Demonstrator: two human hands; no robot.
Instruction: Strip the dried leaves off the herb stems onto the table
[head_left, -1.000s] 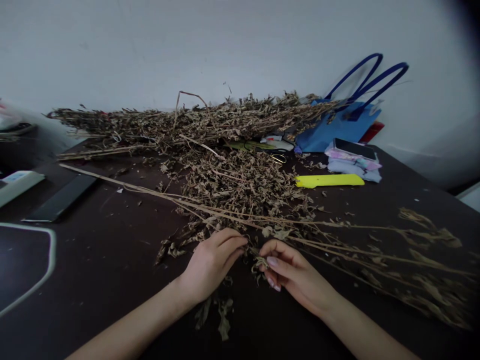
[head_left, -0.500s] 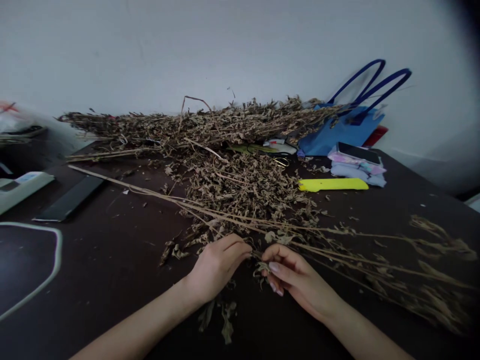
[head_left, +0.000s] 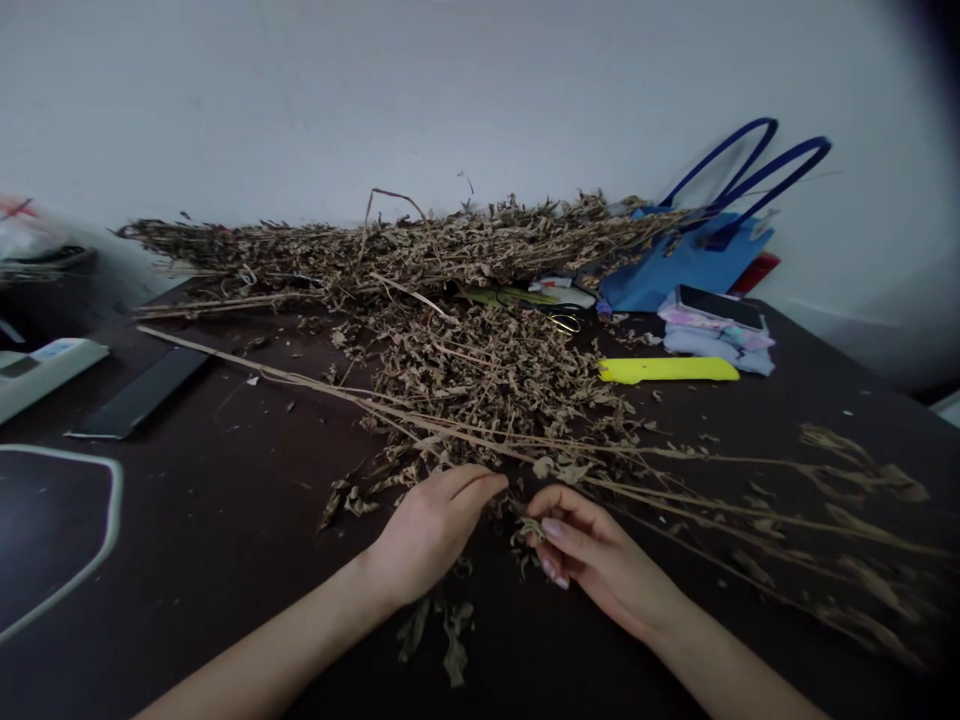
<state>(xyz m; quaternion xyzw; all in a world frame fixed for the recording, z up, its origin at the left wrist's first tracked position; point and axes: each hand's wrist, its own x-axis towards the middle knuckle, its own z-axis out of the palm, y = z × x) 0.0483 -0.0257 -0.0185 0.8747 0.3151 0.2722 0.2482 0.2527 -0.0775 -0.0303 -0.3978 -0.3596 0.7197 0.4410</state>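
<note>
My right hand [head_left: 596,560] pinches a small sprig of dried leaves [head_left: 531,540] between thumb and fingers. Just to its left, my left hand [head_left: 435,535] is closed, its fingertips pressed together on dried leaves at the other side of that sprig; its thumb is hidden. Long thin dried stems [head_left: 442,428] run across the table just beyond both hands, their leafy ends blurred at the right. Behind them lies a heap of loose, curled brown leaves [head_left: 487,370]. A few leaves [head_left: 454,640] rest on the tabletop below my left hand.
A large bundle of dried plants [head_left: 390,245] lies along the wall. To the right are a yellow utility knife [head_left: 667,370], a phone [head_left: 720,307] on folded cloth [head_left: 701,341] and a blue bag [head_left: 667,265]. A black slab [head_left: 142,393], power strip [head_left: 45,375] and white cable [head_left: 114,510] lie left.
My left fingertips have lifted slightly from the sprig area and shifted a little right. The right hand keeps its pinch with little movement. The stems' leafy ends at the right have shifted.
</note>
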